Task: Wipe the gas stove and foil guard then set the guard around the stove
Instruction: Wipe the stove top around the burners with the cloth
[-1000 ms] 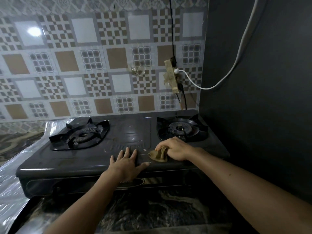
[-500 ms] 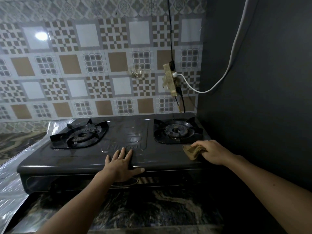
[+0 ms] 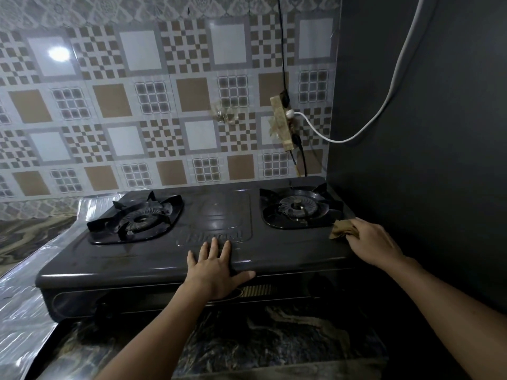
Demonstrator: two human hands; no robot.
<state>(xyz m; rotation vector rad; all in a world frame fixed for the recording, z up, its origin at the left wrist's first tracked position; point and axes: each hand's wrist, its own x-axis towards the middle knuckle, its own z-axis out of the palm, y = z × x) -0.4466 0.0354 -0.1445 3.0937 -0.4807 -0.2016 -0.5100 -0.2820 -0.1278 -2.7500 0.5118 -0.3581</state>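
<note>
Right hand (image 3: pixel 375 242) presses cloth (image 3: pixel 342 231) on stove (image 3: pixel 288 245) edge

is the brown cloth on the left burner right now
No, the right hand holds the crumpled brown cloth at the dark gas stove's right edge, beside the right burner.

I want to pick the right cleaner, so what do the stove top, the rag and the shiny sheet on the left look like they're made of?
Stove top: looks like dark enamelled or painted metal, glossy with highlights.
Rag: soft tan cloth, crumpled in the right hand.
Shiny sheet: probably foil, silvery, creased and reflective.
</note>
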